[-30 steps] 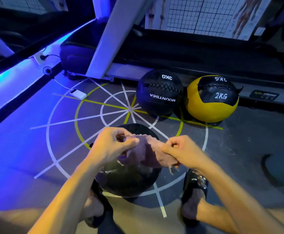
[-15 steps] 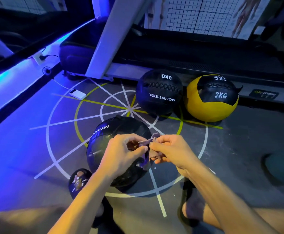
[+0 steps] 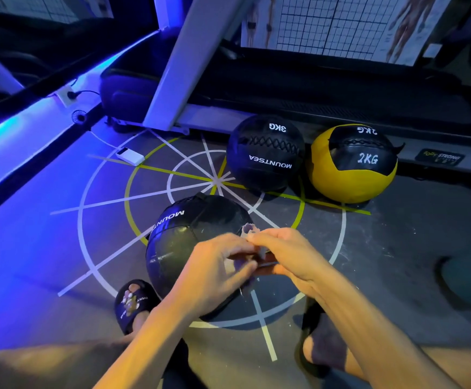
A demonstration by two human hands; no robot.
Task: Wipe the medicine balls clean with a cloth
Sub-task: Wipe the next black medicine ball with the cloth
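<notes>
Feet: a sandal (image 3: 133, 303) on the left foot sits at 7 o'clock from the near ball; the right foot at 5 o'clock is in shadow.
Left hand (image 3: 217, 272): in front of the near ball, fingers (image 3: 242, 269) curled and pinching the cloth.
Right hand (image 3: 287, 254): touching the left hand, fingers clamped on the same cloth.
Cloth (image 3: 247, 229): bunched small between both hands, one tuft poking up above the knuckles at 12 o'clock.
Near ball (image 3: 183, 242): black, resting on the floor (image 3: 46, 248) inside the painted circles, partly hidden by the hands.
3KG ball (image 3: 265, 153): black, at 1 o'clock from the near ball, well apart from it.
2KG ball (image 3: 352, 164): yellow and black, just beside the 3KG ball at its 3 o'clock.
White box (image 3: 130, 157): on the floor at 10 o'clock, a cable running from it.
Treadmill (image 3: 312, 88): behind both far balls.
</notes>
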